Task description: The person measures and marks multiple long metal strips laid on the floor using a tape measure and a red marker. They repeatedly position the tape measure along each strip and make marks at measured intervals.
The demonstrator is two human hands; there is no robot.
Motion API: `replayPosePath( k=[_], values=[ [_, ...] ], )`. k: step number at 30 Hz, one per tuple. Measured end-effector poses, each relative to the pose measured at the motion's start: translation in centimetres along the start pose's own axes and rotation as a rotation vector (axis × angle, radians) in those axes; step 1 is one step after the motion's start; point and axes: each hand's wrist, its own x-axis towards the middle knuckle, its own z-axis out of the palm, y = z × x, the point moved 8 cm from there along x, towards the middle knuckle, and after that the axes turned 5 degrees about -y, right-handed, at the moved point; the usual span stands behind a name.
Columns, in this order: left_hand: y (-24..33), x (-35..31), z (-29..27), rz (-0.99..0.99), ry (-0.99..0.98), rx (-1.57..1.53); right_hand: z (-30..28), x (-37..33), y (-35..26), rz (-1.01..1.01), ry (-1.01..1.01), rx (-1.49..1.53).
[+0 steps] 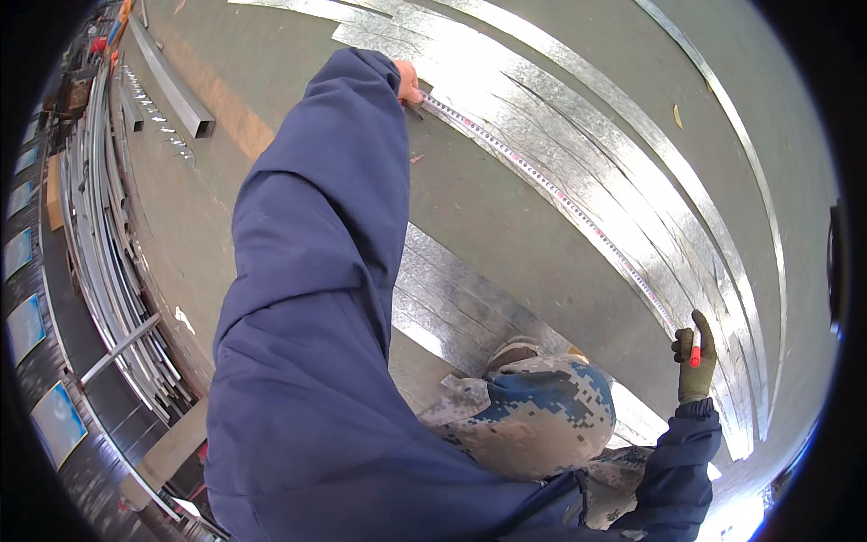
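Note:
A long white tape measure (562, 196) with red marks lies stretched along the near edge of several shiny metal sheet strips (578, 117) on the floor. At its far end my bare left hand (409, 83) is closed on the tape, its fingers partly hidden by the dark blue sleeve. By the tape's near end is my right hand (695, 357), in an olive glove, closed around a red-and-white marker pen (694, 350). Whether that hand also presses on the tape I cannot tell. A small dark thin object shows just below my left hand.
More metal strips (442, 280) lie by my bent knee (551, 411) in camouflage trousers. One narrow strip (741, 135) runs along the far right. Square metal tubes (172, 77) rest at the upper left, beside a rack of long metal bars (99, 217).

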Motion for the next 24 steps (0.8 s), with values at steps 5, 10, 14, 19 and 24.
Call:
replayPosePath(
  k=[5,10,14,19,24],
  values=[
    [-0.5,1.7,-0.6,0.008,0.087,0.139,0.5,-0.1,-1.0,0.007,0.003,-0.005],
    [0.0,1.8,-0.4,0.044,0.086,0.162,0.8,-0.1,-0.7,0.015,-0.013,0.020],
    [0.2,1.9,-0.4,0.108,0.063,0.208,1.1,0.2,-1.2,0.013,-0.009,0.012],
    [-0.2,1.4,-0.2,0.030,0.068,0.069,0.9,-0.1,-1.3,0.013,-0.002,-0.014],
    [-0.3,1.6,0.0,0.104,0.076,0.096,0.5,0.3,-0.8,-0.007,0.000,-0.007]
  ],
)
